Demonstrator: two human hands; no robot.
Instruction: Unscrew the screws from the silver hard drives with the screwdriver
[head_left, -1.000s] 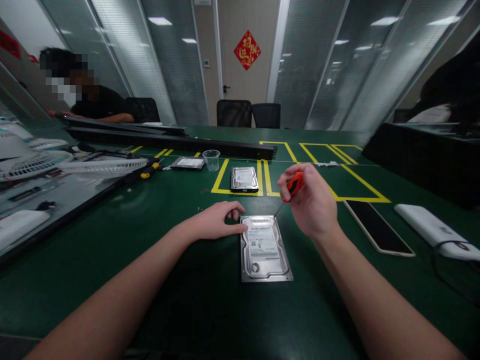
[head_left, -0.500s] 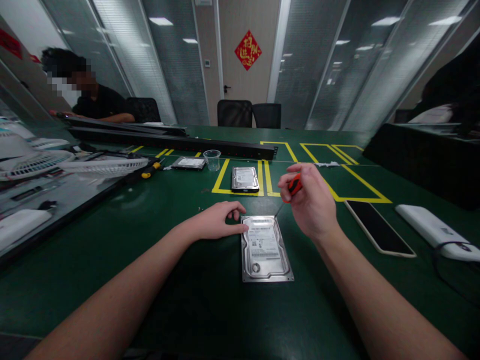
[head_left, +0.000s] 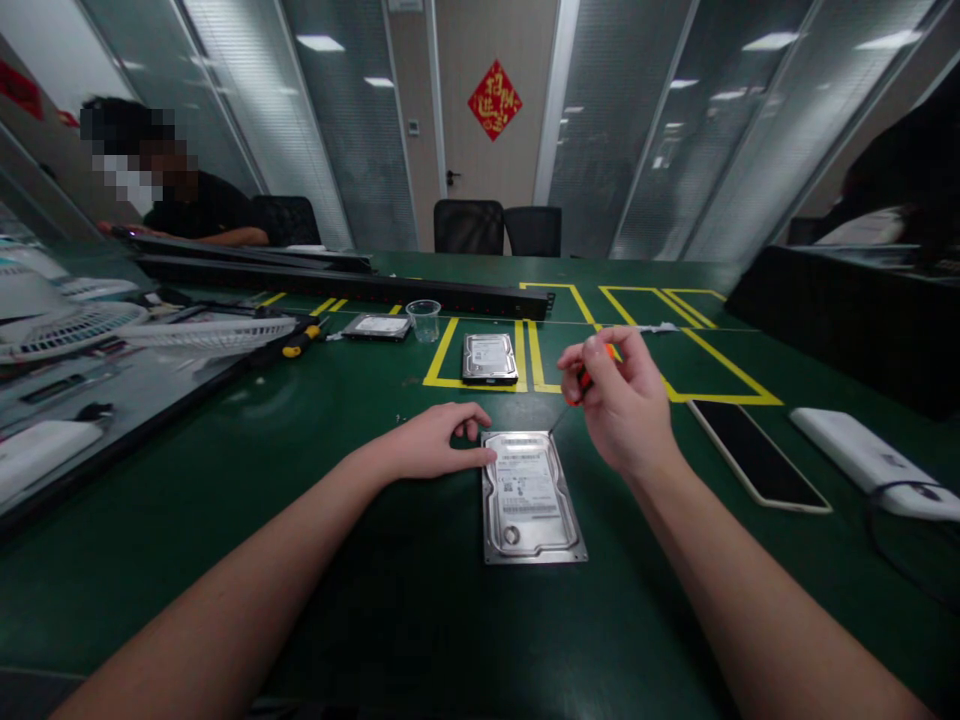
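A silver hard drive (head_left: 534, 515) with a white label lies flat on the green table, label side up. My left hand (head_left: 427, 442) is at its far left corner, with the thumb on the left edge and the other fingers curled by the corner, holding it in place. In my right hand (head_left: 626, 405) is a screwdriver (head_left: 583, 383) with a red and black handle, fingers wrapped round it. Its thin shaft slants down to the drive's far right corner, where the tip appears to touch. The screw there is too small to make out.
Beyond my hands lies a second hard drive (head_left: 489, 358) inside yellow tape lines. Another drive (head_left: 377, 327) sits beside a clear plastic cup (head_left: 424, 320). On the right are a phone (head_left: 757, 455) and a white power bank (head_left: 874, 460) with a cable. A person (head_left: 199, 210) sits far left.
My right hand has turned slightly round the screwdriver handle, its fingers shifting while the tip stays at the same corner. My left hand and the hard drive have not moved.
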